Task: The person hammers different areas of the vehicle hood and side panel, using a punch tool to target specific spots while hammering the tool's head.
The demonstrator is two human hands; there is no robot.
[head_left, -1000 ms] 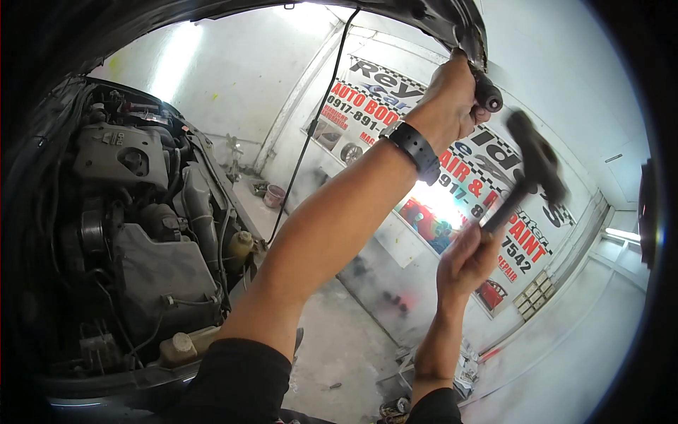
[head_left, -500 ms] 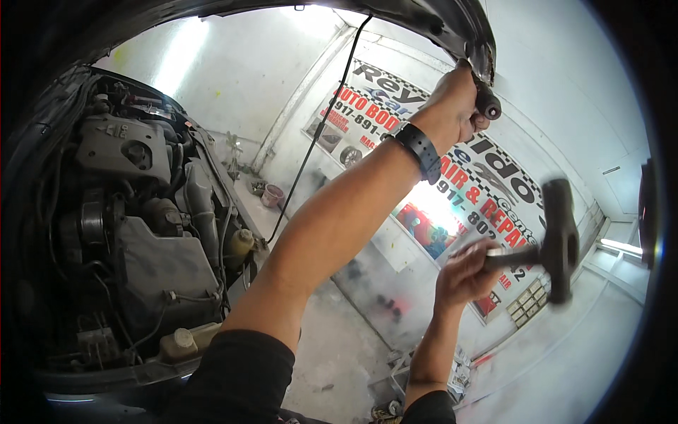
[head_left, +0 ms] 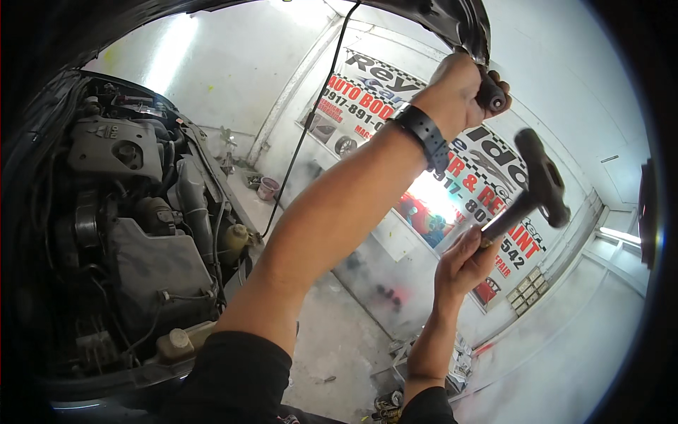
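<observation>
Above the engine bay, the raised dark car hood [head_left: 462, 20] crosses the top of the view. My left hand [head_left: 459, 88], with a black band on the wrist, is stretched up to the hood's edge. Its fingers wrap round a dark tool with a thick round handle [head_left: 491, 95]; the handle's butt points down and right, and its tip is hidden by the hand and hood. Lower and to the right, my right hand [head_left: 467, 265] grips a hammer [head_left: 542, 182] by its handle. The hammer's head is below and right of the tool's butt, apart from it.
The open engine bay [head_left: 123, 212] fills the left side. A thin black rod [head_left: 308, 124] slants between hood and car body. A printed banner [head_left: 395, 244] hangs on the far wall. A small bucket [head_left: 268, 188] stands by the wall; a cluttered rack [head_left: 459, 360] is at lower right.
The hammer has swung up and left, its head tilting closer to the tool's butt. The left hand stays near the hood edge, with more of its fingers showing round the handle.
</observation>
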